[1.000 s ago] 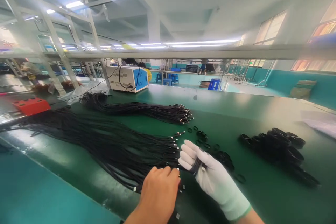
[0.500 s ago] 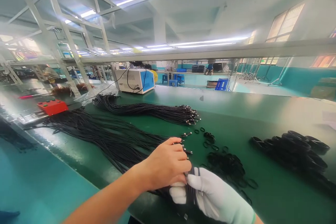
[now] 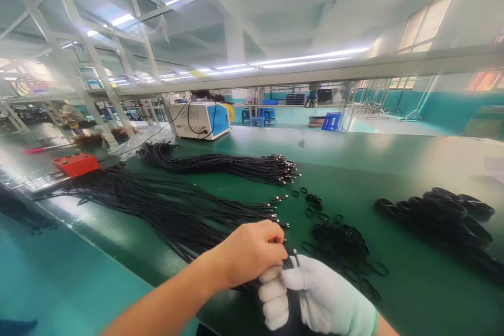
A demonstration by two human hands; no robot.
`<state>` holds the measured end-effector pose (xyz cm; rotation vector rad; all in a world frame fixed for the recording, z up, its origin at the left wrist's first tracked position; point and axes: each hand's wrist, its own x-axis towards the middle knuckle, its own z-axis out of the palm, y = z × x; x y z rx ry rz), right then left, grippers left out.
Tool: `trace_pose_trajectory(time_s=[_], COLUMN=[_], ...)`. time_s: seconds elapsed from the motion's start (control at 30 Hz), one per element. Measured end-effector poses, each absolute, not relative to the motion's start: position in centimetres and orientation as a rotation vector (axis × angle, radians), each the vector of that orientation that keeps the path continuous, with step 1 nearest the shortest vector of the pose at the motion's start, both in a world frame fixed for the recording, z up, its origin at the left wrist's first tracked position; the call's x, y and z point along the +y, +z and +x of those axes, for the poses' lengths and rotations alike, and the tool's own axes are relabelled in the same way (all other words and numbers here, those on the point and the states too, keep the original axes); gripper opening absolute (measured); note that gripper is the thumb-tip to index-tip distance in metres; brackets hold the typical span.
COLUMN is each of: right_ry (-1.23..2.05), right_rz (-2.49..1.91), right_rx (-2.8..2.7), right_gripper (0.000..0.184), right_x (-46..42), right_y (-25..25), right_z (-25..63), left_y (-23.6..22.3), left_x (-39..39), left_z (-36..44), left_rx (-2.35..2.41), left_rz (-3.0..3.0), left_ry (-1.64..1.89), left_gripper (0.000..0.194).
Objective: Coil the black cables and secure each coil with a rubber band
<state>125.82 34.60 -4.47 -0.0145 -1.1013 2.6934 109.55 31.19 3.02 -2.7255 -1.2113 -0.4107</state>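
My right hand, in a white glove, is closed around a folded black cable whose strands run down between thumb and fingers. A small metal plug sticks up at its top. My bare left hand is curled against the upper end of this coil, its fingertips pinched on the cable and partly hidden. Beneath and left of it, a wide spread of loose black cables lies along the green table, plug ends pointing right.
Behind lies a second cable bundle. Right of my hands is a pile of black rings, and farther right are stacked coiled cables. A red control box and a white-and-blue machine stand at left and back.
My left hand has turned and its fingers have curled in tighter at the top of the coil. The gloved fingers now show more fully wrapped round the cable. The view has shifted slightly.
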Motion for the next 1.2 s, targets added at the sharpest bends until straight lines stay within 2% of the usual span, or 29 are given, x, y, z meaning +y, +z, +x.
trace_pose_trajectory(time_s=[0.1,0.17,0.23,0.33,0.57,0.7,0.87,1.03,1.2], right_ry=[2.788,2.830,2.845,2.833,2.599,2.551,2.430,2.375,2.386], right_rz=[-0.054,-0.086,-0.111,-0.065,0.040,0.028,-0.099,-0.254,-0.283], right_rx=[-1.003,-0.969,-0.920,-0.898,-1.160,-1.314,-1.686,-1.997,-2.131], right_gripper=[0.038,0.042,0.043,0.039,0.028,0.028,0.029,0.030,0.030], right_x=[34.4,34.2,34.0,33.9,33.9,33.8,33.8,33.7,33.5], right_y=[-5.1,-5.4,-5.5,-5.2,-4.3,-3.5,-2.0,0.1,1.6], right_z=[126.3,126.5,126.5,126.4,126.0,126.0,126.6,128.5,129.6], left_y=[3.6,3.7,3.1,1.7,-1.4,-1.5,-1.3,-1.8,-2.7], left_x=[31.7,31.7,31.1,29.7,27.4,27.0,26.7,26.1,25.6], left_z=[109.7,109.5,109.5,109.9,111.2,111.6,112.1,112.7,113.3], left_rx=[-1.468,-1.835,-2.203,-2.422,-1.999,-2.135,-2.166,-1.989,-1.432], left_rz=[-2.990,-3.138,-3.148,-2.964,-2.488,-2.557,-2.472,-2.449,-2.348], left_ry=[-0.401,-0.633,-0.951,-1.325,-1.764,-1.909,-2.068,-2.090,-1.965], left_gripper=[0.016,0.008,0.010,0.013,0.019,0.009,0.012,0.023,0.024])
